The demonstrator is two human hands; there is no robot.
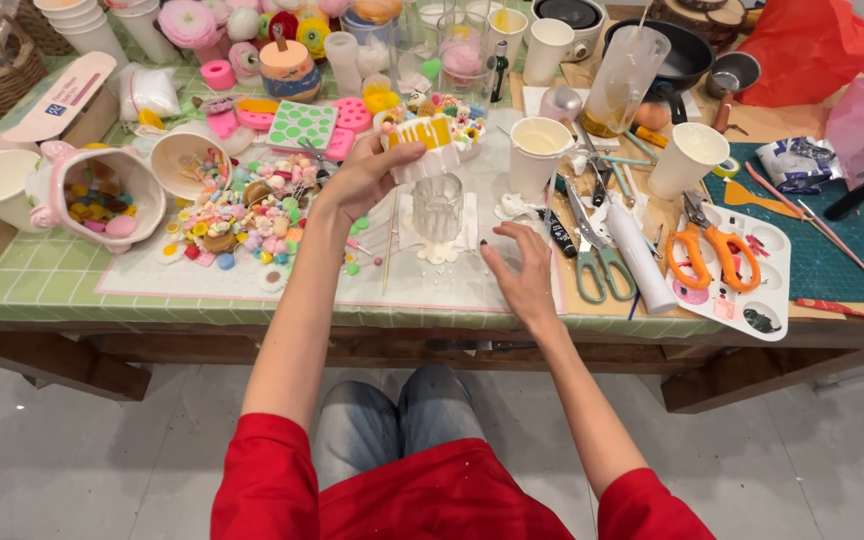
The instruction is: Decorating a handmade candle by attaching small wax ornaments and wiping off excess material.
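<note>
Left hand (367, 180) is raised at centre frame, fingers closed around a small decorated piece (430, 140): yellow body, white frilled base, tiny coloured sweets on top. It is held clear of the desk, directly above a clear ribbed glass (438, 207) that stands on a white sheet with a white paste puddle at its foot. Right hand (524, 270) is spread, holding nothing, palm down just right of the glass; whether the fingertips touch the desk cannot be told. Judgement: the step in hand looks like working on the decorated piece above the glass; it would go best with the piece kept level so loose sweets stay on, the grip kept on the frilled base away from wet paste, and the free hand steadying the glass, which looks light and easy to tip. Desk (72, 285) carries a green checked cloth, crowded: pile of small sweets (242, 210) at centre left, pink-eared bowl (102, 190) of beads at left, paper cups (539, 150) right of the glass, grey scissors (602, 262) and orange scissors (717, 250) at right beside a white palette (752, 290) and a green cutting mat (832, 250). Red bag in the upper right corner. Floor below is pale grey; red sleeves and grey trousers show at the bottom.
</note>
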